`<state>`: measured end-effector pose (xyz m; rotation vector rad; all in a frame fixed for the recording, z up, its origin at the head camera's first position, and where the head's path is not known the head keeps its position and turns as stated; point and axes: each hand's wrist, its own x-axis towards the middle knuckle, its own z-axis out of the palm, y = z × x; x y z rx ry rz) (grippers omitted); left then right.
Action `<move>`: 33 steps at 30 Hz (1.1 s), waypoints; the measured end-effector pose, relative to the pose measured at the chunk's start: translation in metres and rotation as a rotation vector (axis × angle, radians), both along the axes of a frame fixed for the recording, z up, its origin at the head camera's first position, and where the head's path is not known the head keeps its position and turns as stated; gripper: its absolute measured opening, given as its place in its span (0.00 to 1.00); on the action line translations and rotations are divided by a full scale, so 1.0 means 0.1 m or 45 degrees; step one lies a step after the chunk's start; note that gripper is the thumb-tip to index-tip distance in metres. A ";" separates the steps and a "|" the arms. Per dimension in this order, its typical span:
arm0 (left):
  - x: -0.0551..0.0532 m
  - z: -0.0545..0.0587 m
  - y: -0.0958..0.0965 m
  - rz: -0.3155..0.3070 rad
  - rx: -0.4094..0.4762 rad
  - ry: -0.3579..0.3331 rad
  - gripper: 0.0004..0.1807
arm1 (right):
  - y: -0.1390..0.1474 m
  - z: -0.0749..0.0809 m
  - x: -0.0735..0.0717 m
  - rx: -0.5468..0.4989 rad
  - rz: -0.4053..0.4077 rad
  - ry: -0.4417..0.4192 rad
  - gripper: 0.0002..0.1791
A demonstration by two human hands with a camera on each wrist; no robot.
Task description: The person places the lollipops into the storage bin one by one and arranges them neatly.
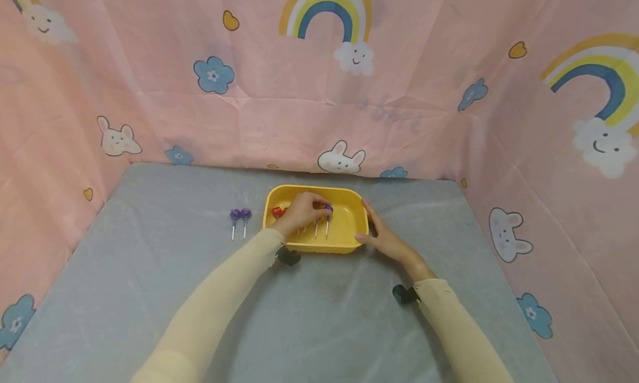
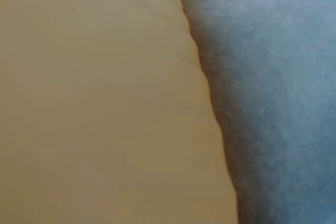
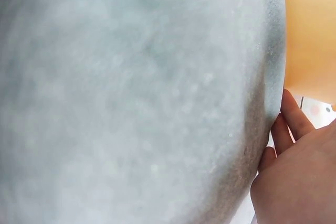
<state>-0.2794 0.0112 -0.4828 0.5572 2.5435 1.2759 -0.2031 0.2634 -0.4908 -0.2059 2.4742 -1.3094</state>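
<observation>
A yellow plastic basket (image 1: 349, 246) stands on the grey table with several lollipops in it. My left hand (image 1: 301, 210) reaches over its near side and pinches the head of a purple lollipop (image 1: 327, 221) between thumb and forefinger. Beside that one lies another white lollipop stick (image 1: 317, 229), its head hidden by the hand. Red lollipops (image 1: 277, 211) show at the basket's left end, partly covered. My right hand (image 1: 386, 240) holds the basket's right end, thumb over the rim and fingers along the outer wall. The left wrist view shows only sleeve and grey cloth.
Two purple lollipops (image 1: 240, 215) lie side by side on the grey table (image 1: 319, 316), left of the basket. Pink printed cloth (image 1: 279, 122) hangs behind the table and at both sides. A dark wrist camera (image 1: 288, 256) sits at the left cuff.
</observation>
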 end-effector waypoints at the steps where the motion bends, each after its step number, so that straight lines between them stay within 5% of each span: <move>1: 0.00 0.00 0.00 -0.002 -0.003 0.005 0.15 | 0.00 0.00 0.00 0.002 0.001 0.001 0.52; 33: 0.00 -0.01 0.03 -0.037 -0.138 0.107 0.12 | 0.00 0.00 0.00 0.036 0.007 0.012 0.52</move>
